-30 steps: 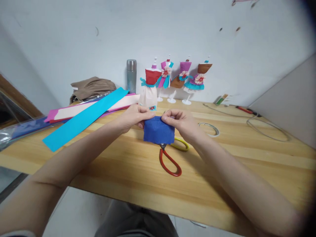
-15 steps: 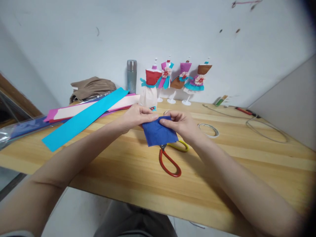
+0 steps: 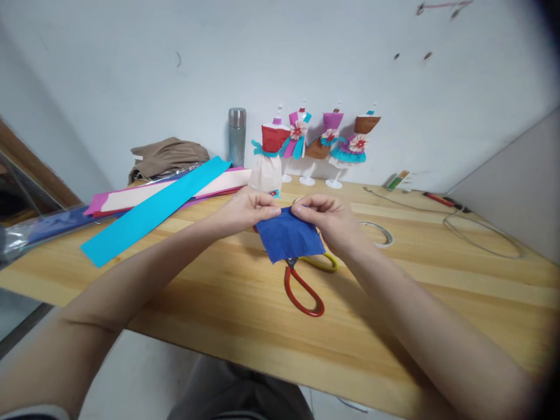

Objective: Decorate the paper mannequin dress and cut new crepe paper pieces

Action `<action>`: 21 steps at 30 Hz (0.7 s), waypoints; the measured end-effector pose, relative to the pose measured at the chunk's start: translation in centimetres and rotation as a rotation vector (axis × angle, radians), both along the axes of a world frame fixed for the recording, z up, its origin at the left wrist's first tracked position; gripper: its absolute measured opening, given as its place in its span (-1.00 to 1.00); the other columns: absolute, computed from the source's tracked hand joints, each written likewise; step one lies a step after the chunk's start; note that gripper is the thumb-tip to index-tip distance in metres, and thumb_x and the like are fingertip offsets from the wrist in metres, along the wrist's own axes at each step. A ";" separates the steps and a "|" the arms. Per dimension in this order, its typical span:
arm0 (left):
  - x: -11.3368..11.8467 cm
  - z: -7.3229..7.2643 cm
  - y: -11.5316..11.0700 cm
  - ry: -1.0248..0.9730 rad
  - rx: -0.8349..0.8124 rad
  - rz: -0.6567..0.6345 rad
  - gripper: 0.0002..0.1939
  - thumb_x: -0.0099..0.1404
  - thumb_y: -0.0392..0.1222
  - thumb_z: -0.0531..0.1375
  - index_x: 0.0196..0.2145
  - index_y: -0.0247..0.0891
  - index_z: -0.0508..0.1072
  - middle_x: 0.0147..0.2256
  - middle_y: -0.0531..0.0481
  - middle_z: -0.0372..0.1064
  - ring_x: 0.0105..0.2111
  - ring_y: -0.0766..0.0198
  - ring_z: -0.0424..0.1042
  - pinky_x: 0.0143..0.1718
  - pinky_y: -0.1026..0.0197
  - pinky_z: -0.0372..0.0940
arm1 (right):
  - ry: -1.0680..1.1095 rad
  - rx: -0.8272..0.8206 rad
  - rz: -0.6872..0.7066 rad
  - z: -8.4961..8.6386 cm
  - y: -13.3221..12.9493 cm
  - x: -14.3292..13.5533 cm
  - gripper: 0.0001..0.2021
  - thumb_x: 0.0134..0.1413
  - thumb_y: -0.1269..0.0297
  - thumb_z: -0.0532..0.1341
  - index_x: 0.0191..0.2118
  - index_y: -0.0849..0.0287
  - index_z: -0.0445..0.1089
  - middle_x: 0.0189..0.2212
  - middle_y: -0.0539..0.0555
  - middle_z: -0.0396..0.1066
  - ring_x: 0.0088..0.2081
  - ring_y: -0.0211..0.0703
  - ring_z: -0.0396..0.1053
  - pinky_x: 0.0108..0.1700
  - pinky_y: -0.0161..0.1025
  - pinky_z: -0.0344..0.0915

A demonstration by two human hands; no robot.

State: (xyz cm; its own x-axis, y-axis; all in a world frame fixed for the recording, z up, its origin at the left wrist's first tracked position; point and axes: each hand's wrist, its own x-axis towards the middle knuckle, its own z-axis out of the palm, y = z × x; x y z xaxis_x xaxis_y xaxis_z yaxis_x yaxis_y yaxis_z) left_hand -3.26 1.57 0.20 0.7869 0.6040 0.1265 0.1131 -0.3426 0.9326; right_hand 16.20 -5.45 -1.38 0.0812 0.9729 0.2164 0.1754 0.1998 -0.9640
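Note:
A small piece of dark blue crepe paper (image 3: 291,236) hangs from both hands above the table. My left hand (image 3: 249,211) pinches its upper left edge between thumb and fingers. At the top edge, a little to the right, my right hand (image 3: 326,219) is closed on the same piece, thumb in front. Below the paper lies a pair of scissors (image 3: 305,300) with one red and one yellow handle; the paper covers their blades.
Crepe paper strips, a turquoise one (image 3: 157,210) on top, lie left. Behind stand a brown cloth (image 3: 168,157), a flask (image 3: 237,137) and several small dressed mannequins (image 3: 275,140). To the right are a tape roll (image 3: 377,234), a cable (image 3: 476,245) and a green item (image 3: 397,181).
The right fingers have shifted along the top edge, and the blue paper now looks wider and more tilted. Both hands still hold it. The whole view has shifted slightly.

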 end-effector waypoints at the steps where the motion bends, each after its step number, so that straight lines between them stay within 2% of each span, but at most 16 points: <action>1: -0.2 -0.1 0.3 0.005 -0.020 -0.037 -0.78 0.22 -0.10 0.26 -0.38 -0.34 0.55 -0.50 0.02 0.40 -0.50 0.35 0.37 -0.43 0.29 0.30 | -0.008 -0.002 0.001 0.0 0.0 0.0 -0.67 -0.26 -0.04 0.45 -0.54 0.10 0.45 -0.61 -0.03 0.35 -0.55 -0.27 0.19 -0.49 -0.25 0.13; 5: -0.9 0.0 0.9 0.042 -0.056 -0.120 -0.75 0.16 -0.10 0.32 -0.24 -0.30 0.60 -0.37 -0.03 0.51 -0.38 0.27 0.47 -0.30 0.23 0.37 | -0.075 0.009 0.019 0.1 -0.3 -0.2 -0.68 -0.21 -0.05 0.42 -0.54 0.09 0.46 -0.61 -0.02 0.35 -0.55 -0.26 0.19 -0.50 -0.25 0.13; 9: -0.7 0.3 0.4 0.089 -0.024 -0.102 -0.81 0.09 -0.12 0.38 -0.38 -0.30 0.61 -0.45 -0.02 0.49 -0.44 0.24 0.47 -0.39 0.26 0.34 | -0.123 0.037 0.052 0.1 -0.5 -0.5 -0.66 -0.18 -0.06 0.41 -0.53 0.11 0.44 -0.58 0.00 0.38 -0.52 -0.24 0.23 -0.48 -0.25 0.17; 13: -0.5 0.4 0.2 0.091 -0.068 -0.072 -0.85 0.15 -0.16 0.32 -0.45 -0.31 0.59 -0.53 0.02 0.44 -0.52 0.32 0.40 -0.43 0.28 0.30 | -0.106 -0.030 0.056 -0.1 -0.3 -0.1 -0.65 -0.17 -0.07 0.42 -0.50 0.10 0.40 -0.60 -0.02 0.35 -0.56 -0.24 0.22 -0.52 -0.25 0.14; 17: -0.8 0.6 0.5 0.053 -0.170 -0.023 -0.82 0.13 -0.14 0.37 -0.41 -0.33 0.60 -0.49 0.01 0.48 -0.49 0.32 0.43 -0.39 0.28 0.33 | -0.057 -0.068 0.027 -0.5 0.0 0.6 -0.64 -0.13 -0.04 0.43 -0.54 0.08 0.33 -0.64 -0.04 0.28 -0.61 -0.26 0.17 -0.56 -0.24 0.10; 21: -0.6 -0.2 0.2 -0.012 -0.381 -0.047 -0.64 -0.01 -0.02 0.48 -0.34 -0.33 0.61 -0.36 -0.08 0.56 -0.38 0.23 0.52 -0.28 0.22 0.40 | 0.023 -0.066 -0.013 -0.7 0.0 0.6 -0.62 -0.16 -0.05 0.45 -0.54 0.07 0.33 -0.61 -0.05 0.30 -0.60 -0.25 0.19 -0.54 -0.24 0.15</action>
State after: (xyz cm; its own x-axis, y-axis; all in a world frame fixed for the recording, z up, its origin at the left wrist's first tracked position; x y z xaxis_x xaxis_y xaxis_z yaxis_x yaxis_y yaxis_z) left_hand -3.82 1.80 0.03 0.8149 0.5725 -0.0902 0.0934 0.0239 0.9953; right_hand 16.80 -5.46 -2.08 0.0980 0.9838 0.1499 0.1552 0.1337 -0.9788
